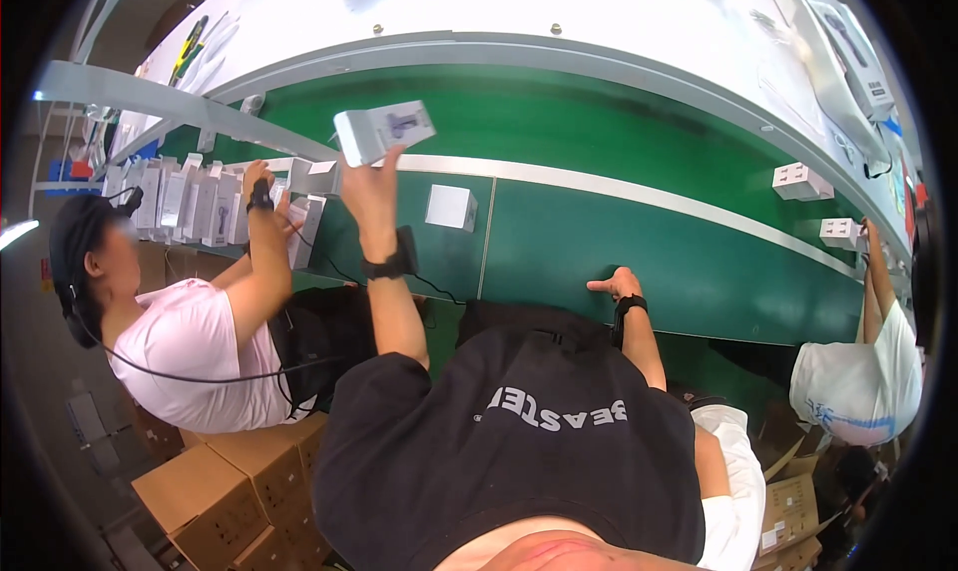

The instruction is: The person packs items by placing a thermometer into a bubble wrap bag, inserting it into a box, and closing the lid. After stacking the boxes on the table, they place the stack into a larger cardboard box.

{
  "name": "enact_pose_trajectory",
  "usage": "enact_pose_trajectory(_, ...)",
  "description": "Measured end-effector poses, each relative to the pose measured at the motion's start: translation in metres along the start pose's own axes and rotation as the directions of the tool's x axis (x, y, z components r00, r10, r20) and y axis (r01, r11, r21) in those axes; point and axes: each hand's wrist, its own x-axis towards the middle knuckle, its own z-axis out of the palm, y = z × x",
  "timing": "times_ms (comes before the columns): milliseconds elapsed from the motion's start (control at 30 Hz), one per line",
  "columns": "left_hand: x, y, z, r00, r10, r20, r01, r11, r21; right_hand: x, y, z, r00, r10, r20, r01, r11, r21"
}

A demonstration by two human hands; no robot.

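Note:
My left hand is raised over the green conveyor belt and grips a small white and grey carton with a picture on its side. My right hand rests on the near edge of the belt, fingers partly curled, holding nothing. A black band sits on each wrist. One small white box lies on the belt just right of my left forearm.
A person in a pink shirt on my left handles a row of upright white cartons. Another person in white stands at the right, near two white boxes. Brown cardboard boxes are stacked on the floor.

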Motion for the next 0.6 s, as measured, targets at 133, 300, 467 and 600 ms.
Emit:
enact_pose_trajectory(133, -0.003, -0.068, 0.009, 0.951, -0.255, 0.174, 0.194, 0.932, 0.306, -0.002, 0.009, 0.001, 1.0, -0.008, -0.028, 0.008, 1.0, 0.016)
enact_pose_trajectory(300, -0.021, -0.103, 0.02, 0.864, -0.32, 0.389, 0.09, 0.858, 0.505, -0.006, -0.002, -0.01, 0.996, 0.059, 0.069, -0.061, 0.998, 0.018)
enact_pose_trajectory(467, -0.027, -0.107, 0.025, 0.925, -0.164, 0.341, -0.029, 0.868, 0.495, -0.009, -0.007, -0.012, 0.997, 0.053, 0.058, -0.054, 0.998, 0.018)
enact_pose_trajectory(600, -0.016, -0.111, 0.029, 0.941, -0.216, 0.262, 0.029, 0.82, 0.571, -0.012, -0.012, -0.015, 0.989, 0.092, 0.116, -0.097, 0.994, 0.041)
